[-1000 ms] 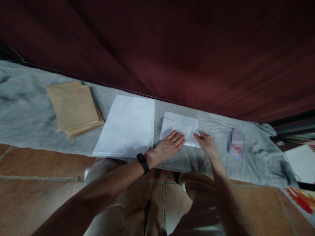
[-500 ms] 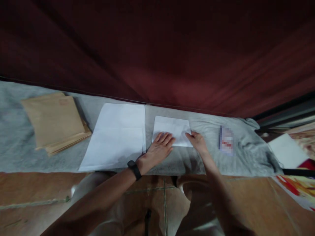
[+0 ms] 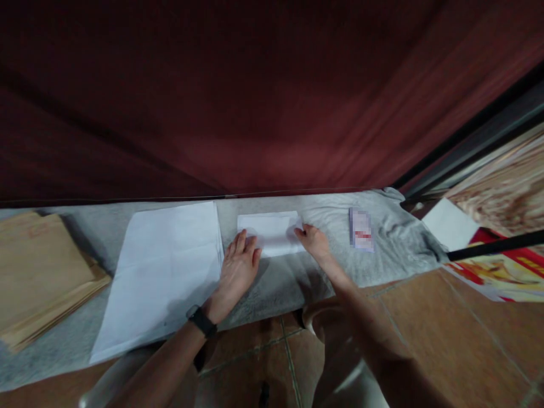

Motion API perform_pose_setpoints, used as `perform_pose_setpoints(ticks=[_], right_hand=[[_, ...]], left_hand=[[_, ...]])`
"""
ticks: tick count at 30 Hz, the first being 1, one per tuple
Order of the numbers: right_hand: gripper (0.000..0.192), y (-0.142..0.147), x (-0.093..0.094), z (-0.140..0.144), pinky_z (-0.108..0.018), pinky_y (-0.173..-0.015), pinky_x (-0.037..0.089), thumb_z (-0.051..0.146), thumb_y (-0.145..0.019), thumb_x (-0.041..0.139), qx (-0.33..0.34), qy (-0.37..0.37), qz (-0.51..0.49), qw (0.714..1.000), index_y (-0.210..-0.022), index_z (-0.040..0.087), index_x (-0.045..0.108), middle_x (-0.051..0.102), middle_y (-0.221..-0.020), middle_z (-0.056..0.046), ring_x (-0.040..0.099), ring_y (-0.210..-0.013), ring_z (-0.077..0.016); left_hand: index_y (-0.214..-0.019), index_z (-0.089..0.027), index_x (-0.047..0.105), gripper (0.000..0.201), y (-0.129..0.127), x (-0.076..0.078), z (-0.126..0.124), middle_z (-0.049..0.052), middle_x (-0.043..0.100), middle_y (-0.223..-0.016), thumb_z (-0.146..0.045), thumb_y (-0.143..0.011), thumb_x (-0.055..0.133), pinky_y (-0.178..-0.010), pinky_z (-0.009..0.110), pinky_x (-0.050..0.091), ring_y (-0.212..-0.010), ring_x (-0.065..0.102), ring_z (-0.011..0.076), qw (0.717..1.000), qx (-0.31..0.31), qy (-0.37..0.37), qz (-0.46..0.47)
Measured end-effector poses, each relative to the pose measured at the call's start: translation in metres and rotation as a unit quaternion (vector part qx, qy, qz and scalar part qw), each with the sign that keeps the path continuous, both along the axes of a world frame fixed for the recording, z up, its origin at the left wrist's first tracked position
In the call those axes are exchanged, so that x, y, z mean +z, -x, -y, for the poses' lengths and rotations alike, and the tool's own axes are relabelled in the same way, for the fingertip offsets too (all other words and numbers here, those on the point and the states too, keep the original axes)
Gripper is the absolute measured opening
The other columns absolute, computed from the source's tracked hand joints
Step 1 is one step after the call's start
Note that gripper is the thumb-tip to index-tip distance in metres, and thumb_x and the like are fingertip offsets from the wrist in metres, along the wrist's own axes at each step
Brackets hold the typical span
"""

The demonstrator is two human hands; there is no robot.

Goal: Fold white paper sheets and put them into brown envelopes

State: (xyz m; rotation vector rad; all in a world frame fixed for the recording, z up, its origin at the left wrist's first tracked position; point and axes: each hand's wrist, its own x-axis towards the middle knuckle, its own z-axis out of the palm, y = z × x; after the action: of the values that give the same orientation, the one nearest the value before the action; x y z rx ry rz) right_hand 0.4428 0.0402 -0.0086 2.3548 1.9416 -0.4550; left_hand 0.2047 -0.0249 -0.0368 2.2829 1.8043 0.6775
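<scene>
The folded white paper point(image 3: 272, 232) lies flat on the grey cloth point(image 3: 276, 283) in front of you, close to the cloth's far edge where the dark red curtain point(image 3: 255, 102) hangs down. It reads as a low, wide rectangle, with a lighter band along its far side that looks like a folded-over flap.

Your left hand point(image 3: 238, 266) is spread flat, palm down, fingers together and extended; its fingertips rest on the near left corner of the folded paper while the palm lies on the cloth. It grips nothing. Your right hand point(image 3: 313, 241) sits at the paper's right end with the fingers curled onto that edge; you cannot tell whether they pinch the paper or only press on it. A black wristband point(image 3: 202, 321) circles your left wrist.

Just beside the folded paper, to its left, lies a stack of large white sheets point(image 3: 164, 272), its right edge near your left hand. Farther left, well apart from the hands, a pile of brown envelopes point(image 3: 42, 277) rests on the same cloth. To the right of your right hand lies a small printed card point(image 3: 361, 229), its face blurred. Past the cloth's right end sit another white sheet point(image 3: 450, 231) and a red and yellow printed sheet point(image 3: 505, 272) crossed by a black bar point(image 3: 495, 247). Brown floor tiles point(image 3: 446, 328) show below, with your knees at the bottom edge.
</scene>
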Motion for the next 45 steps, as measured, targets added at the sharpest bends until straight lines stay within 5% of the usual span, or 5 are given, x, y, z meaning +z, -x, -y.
perform_pose_setpoints(ticks=[9,17,25,33,45], right_hand=[[0.042,0.001,0.005,0.001,-0.026,-0.081,0.049,0.05,-0.106,0.043,0.012,-0.004,-0.005,1.0,-0.121,0.021,0.069,0.077,-0.113,-0.012,0.072,-0.107,-0.024],[0.041,0.002,0.006,0.001,-0.027,-0.084,0.049,0.049,-0.106,0.042,0.01,0.004,-0.01,1.0,-0.123,0.022,0.068,0.077,-0.115,-0.011,0.071,-0.109,-0.0234],[0.041,0.001,0.006,0.001,-0.027,-0.082,0.048,0.05,-0.106,0.043,0.012,0.002,-0.018,1.0,-0.122,0.021,0.068,0.077,-0.115,-0.011,0.071,-0.108,-0.0235],[0.042,0.002,0.004,-0.003,-0.025,-0.077,0.048,0.05,-0.105,0.043,0.012,-0.005,-0.007,1.0,-0.118,0.021,0.07,0.077,-0.112,-0.011,0.072,-0.105,-0.0229],[0.045,0.006,0.003,-0.003,-0.028,-0.083,0.051,0.053,-0.106,0.042,-0.005,-0.016,-0.005,1.0,-0.12,0.02,0.069,0.077,-0.112,-0.015,0.072,-0.106,-0.0263]], left_hand=[[-0.122,-0.02,0.069,0.033,0.01,-0.004,-0.011,0.013,0.056,-0.147,-0.026,-0.094,0.052,-0.115,0.053,0.044,-0.137,0.052,0.0322,0.99,0.026,0.023,0.136],[-0.122,-0.025,0.069,0.043,0.019,-0.009,-0.023,0.009,0.05,-0.145,-0.019,-0.079,0.066,-0.1,0.039,0.055,-0.107,0.066,0.0194,0.928,0.142,0.06,0.338],[-0.112,-0.019,0.071,0.041,0.019,-0.008,-0.028,-0.001,0.062,-0.082,-0.022,-0.072,0.067,-0.063,0.023,0.048,-0.068,0.058,0.0126,0.883,0.154,0.159,0.414],[-0.097,-0.02,0.074,0.027,0.016,0.002,-0.029,-0.006,0.051,-0.06,-0.021,-0.076,0.057,-0.056,0.024,0.037,-0.055,0.047,0.0126,0.921,0.141,0.149,0.333],[-0.098,-0.023,0.074,0.026,0.014,0.005,-0.028,0.001,0.067,-0.086,-0.014,-0.083,0.053,-0.071,0.028,0.048,-0.068,0.057,0.0157,0.965,0.123,0.106,0.206]])
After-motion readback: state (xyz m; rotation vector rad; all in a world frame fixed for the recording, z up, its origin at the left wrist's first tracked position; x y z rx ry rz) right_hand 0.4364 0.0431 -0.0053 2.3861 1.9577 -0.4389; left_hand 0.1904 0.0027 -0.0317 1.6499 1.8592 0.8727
